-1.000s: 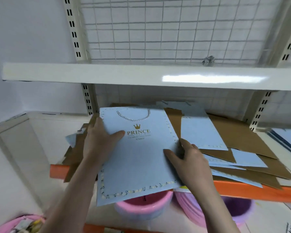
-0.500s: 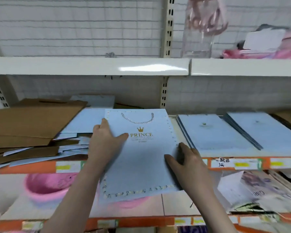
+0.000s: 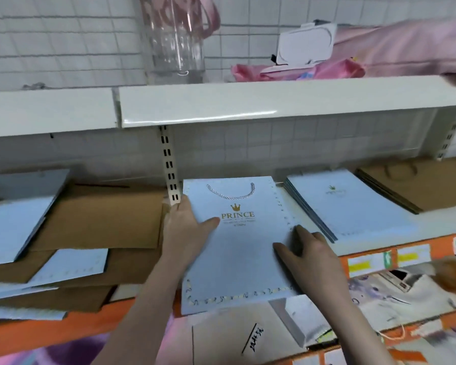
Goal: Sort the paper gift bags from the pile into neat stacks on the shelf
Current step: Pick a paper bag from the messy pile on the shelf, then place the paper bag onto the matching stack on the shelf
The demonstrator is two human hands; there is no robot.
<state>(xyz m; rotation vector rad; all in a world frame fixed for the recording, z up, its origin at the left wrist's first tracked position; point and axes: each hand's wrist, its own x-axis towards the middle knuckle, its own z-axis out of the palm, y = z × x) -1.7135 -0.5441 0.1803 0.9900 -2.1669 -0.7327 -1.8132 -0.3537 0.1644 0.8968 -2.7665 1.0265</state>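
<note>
Both hands grasp the blue bag [image 3: 237,248] on the shelf [image 3: 374,241]: left hand [image 3: 187,233], right hand [image 3: 308,256], whose fingers under it are hidden. The messy pile [image 3: 71,241] now lies further left.

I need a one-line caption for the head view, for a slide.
Both hands, left hand and right hand, hold a light blue PRINCE gift bag over the shelf edge, beside a neat blue stack.

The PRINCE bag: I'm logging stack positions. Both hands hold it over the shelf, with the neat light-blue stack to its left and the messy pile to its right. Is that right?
Not quite: the sides are swapped. In the head view, both hands, left and right, hold the PRINCE bag over the shelf, but the neat light-blue stack lies to its right and the messy pile to its left.
</note>
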